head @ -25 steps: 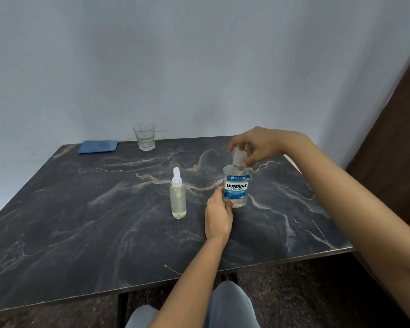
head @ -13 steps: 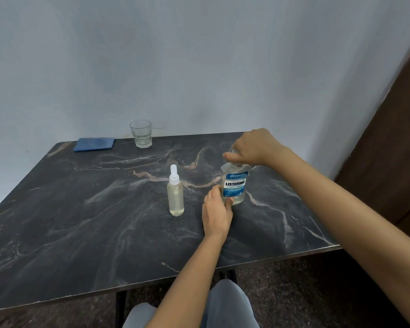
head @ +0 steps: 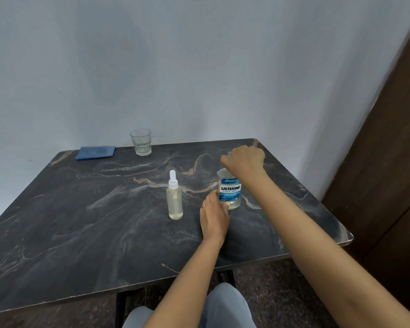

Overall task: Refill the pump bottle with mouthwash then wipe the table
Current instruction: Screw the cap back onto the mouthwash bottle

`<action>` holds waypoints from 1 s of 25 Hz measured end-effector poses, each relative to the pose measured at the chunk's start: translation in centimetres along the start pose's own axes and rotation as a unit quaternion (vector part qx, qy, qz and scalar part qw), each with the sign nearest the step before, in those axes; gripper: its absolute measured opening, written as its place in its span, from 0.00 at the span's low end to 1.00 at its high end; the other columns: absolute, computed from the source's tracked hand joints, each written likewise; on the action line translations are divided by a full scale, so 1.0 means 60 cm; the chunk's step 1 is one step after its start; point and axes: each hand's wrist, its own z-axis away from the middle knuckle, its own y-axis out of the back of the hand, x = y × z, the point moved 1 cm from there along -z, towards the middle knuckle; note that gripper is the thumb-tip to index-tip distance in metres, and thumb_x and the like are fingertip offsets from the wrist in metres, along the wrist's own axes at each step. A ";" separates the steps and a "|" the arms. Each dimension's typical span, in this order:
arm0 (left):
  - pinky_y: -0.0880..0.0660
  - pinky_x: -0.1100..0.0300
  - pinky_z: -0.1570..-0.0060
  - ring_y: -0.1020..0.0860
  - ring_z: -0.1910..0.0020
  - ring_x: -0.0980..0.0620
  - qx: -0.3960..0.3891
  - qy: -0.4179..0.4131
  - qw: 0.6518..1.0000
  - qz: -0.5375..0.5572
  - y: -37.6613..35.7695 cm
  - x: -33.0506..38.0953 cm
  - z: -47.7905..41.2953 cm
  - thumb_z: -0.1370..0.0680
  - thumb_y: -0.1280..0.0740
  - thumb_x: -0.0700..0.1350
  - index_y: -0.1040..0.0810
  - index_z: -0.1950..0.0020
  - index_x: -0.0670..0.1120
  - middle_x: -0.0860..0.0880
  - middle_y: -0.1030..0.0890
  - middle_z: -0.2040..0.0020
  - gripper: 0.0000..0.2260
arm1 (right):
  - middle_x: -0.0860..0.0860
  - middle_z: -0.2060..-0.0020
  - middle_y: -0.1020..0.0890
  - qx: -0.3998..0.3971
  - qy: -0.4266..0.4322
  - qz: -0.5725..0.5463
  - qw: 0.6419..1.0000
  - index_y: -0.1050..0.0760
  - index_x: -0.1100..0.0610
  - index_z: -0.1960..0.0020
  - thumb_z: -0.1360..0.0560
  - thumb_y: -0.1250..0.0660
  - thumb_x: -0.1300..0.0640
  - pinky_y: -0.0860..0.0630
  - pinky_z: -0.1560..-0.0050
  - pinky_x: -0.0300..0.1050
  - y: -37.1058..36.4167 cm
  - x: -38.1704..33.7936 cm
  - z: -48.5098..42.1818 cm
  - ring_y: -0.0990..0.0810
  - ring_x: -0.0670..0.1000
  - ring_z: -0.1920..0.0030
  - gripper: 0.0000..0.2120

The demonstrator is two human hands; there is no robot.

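A clear mouthwash bottle [head: 229,192] with a blue label stands upright right of the table's middle. My left hand [head: 214,216] grips its lower part from the near side. My right hand [head: 244,159] is closed over the bottle's top, hiding the cap. A small clear pump bottle [head: 174,200] with a white pump head and pale liquid stands upright just left of the mouthwash bottle, untouched. A folded blue cloth [head: 95,152] lies at the table's far left edge.
A drinking glass [head: 140,142] stands at the back of the dark marble table [head: 81,228], next to the cloth. A wall runs behind the table and a dark wooden door [head: 393,162] stands at the right. My knees show below the near edge.
My right hand has dropped from pinching the visible cap to covering the bottle's top and has turned. My left hand keeps its hold on the bottle. The camera view has shifted slightly.
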 end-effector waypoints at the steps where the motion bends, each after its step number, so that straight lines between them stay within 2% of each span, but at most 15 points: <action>1: 0.32 0.55 0.36 0.27 0.37 0.48 -0.005 0.004 1.000 0.012 0.002 0.000 0.001 0.21 0.34 0.45 0.29 0.35 0.44 0.48 0.23 0.38 0.16 | 0.52 0.68 0.29 -0.003 -0.006 -0.005 1.000 0.23 0.60 0.59 0.21 0.49 0.47 0.44 0.72 0.40 0.000 -0.001 0.002 0.29 0.52 0.65 0.23; 4: 0.31 0.54 0.36 0.27 0.36 0.48 -0.024 0.001 0.999 0.023 0.013 0.007 0.005 0.21 0.35 0.46 0.31 0.33 0.44 0.47 0.25 0.36 0.17 | 0.51 0.73 0.33 -0.004 -0.015 -0.002 1.000 0.22 0.59 0.58 0.20 0.50 0.43 0.41 0.70 0.41 0.001 -0.009 0.015 0.35 0.49 0.73 0.25; 6: 0.31 0.53 0.35 0.28 0.35 0.48 -0.032 -0.008 0.999 -0.004 0.020 0.009 0.008 0.20 0.37 0.47 0.33 0.31 0.43 0.46 0.26 0.35 0.19 | 0.51 0.70 0.29 -0.006 -0.022 0.002 1.000 0.23 0.59 0.56 0.21 0.51 0.38 0.37 0.64 0.43 0.002 -0.016 0.020 0.32 0.49 0.70 0.28; 7: 0.31 0.53 0.35 0.28 0.34 0.48 -0.031 -0.010 0.999 -0.008 0.028 0.009 0.014 0.20 0.37 0.47 0.33 0.30 0.43 0.46 0.27 0.34 0.20 | 0.52 0.66 0.25 -0.006 -0.027 -0.007 1.000 0.24 0.59 0.54 0.22 0.51 0.35 0.35 0.60 0.45 0.004 -0.015 0.025 0.28 0.51 0.66 0.30; 9: 0.29 0.54 0.37 0.28 0.34 0.48 -0.019 -0.019 1.000 0.011 0.045 0.006 0.027 0.20 0.36 0.48 0.33 0.30 0.43 0.46 0.27 0.34 0.20 | 0.56 0.52 0.20 -0.001 -0.038 -0.029 0.999 0.25 0.61 0.47 0.23 0.52 0.32 0.31 0.51 0.48 0.003 -0.011 0.027 0.24 0.55 0.51 0.33; 11: 0.29 0.57 0.41 0.28 0.36 0.49 0.011 -0.043 0.999 0.026 0.070 -0.004 0.036 0.20 0.37 0.50 0.31 0.33 0.43 0.47 0.26 0.36 0.18 | 0.60 0.41 0.24 0.016 -0.051 -0.038 0.998 0.30 0.62 0.38 0.23 0.50 0.33 0.32 0.41 0.52 0.006 -0.010 0.034 0.28 0.59 0.39 0.34; 12: 0.29 0.59 0.44 0.26 0.38 0.51 0.036 -0.055 0.997 0.031 0.086 -0.012 0.039 0.20 0.37 0.51 0.29 0.35 0.44 0.48 0.24 0.39 0.16 | 0.60 0.40 0.25 0.047 -0.053 -0.038 0.997 0.31 0.63 0.37 0.23 0.48 0.35 0.33 0.40 0.53 0.010 -0.011 0.042 0.30 0.60 0.38 0.33; 14: 0.28 0.61 0.51 0.25 0.46 0.55 0.099 -0.071 0.991 0.050 0.122 -0.027 0.044 0.20 0.38 0.52 0.27 0.43 0.48 0.53 0.23 0.46 0.10 | 0.61 0.47 0.24 0.166 -0.028 -0.075 0.983 0.28 0.64 0.43 0.22 0.40 0.45 0.31 0.46 0.53 0.017 -0.023 0.060 0.27 0.61 0.45 0.22; 16: 0.30 0.62 0.57 0.25 0.54 0.57 0.161 -0.081 0.982 0.061 0.162 -0.049 0.043 0.20 0.39 0.54 0.29 0.49 0.52 0.57 0.25 0.53 0.07 | 0.61 0.53 0.24 0.267 0.060 -0.149 0.950 0.26 0.65 0.49 0.26 0.36 0.60 0.31 0.55 0.52 0.014 -0.047 0.079 0.26 0.61 0.54 0.09; 17: 0.31 0.62 0.59 0.26 0.56 0.57 0.188 -0.081 0.977 0.064 0.181 -0.063 0.038 0.20 0.39 0.54 0.30 0.51 0.52 0.57 0.26 0.54 0.06 | 0.62 0.54 0.24 0.272 0.107 -0.204 0.934 0.26 0.66 0.50 0.28 0.38 0.67 0.31 0.57 0.51 0.006 -0.062 0.088 0.27 0.61 0.55 0.08; 20: 0.29 0.61 0.59 0.26 0.58 0.56 0.238 -0.047 0.968 0.069 0.229 -0.113 0.018 0.19 0.39 0.50 0.30 0.51 0.50 0.54 0.26 0.54 0.05 | 0.60 0.49 0.25 0.194 0.180 -0.326 0.907 0.28 0.66 0.44 0.32 0.44 0.74 0.31 0.55 0.47 -0.034 -0.108 0.100 0.29 0.58 0.52 0.18; 22: 0.29 0.60 0.57 0.26 0.57 0.55 0.255 -0.005 0.964 0.071 0.251 -0.145 0.003 0.19 0.39 0.49 0.30 0.50 0.49 0.53 0.27 0.53 0.04 | 0.59 0.46 0.26 0.148 0.147 -0.390 0.897 0.29 0.64 0.43 0.29 0.45 0.74 0.31 0.51 0.44 -0.069 -0.133 0.091 0.30 0.55 0.49 0.17; 25: 0.32 0.62 0.57 0.25 0.55 0.52 0.263 0.046 0.960 0.080 0.274 -0.187 -0.022 0.20 0.39 0.47 0.31 0.49 0.48 0.51 0.27 0.51 0.04 | 0.57 0.47 0.27 0.080 0.048 -0.508 0.856 0.29 0.61 0.46 0.23 0.45 0.68 0.36 0.50 0.36 -0.129 -0.167 0.067 0.29 0.49 0.51 0.09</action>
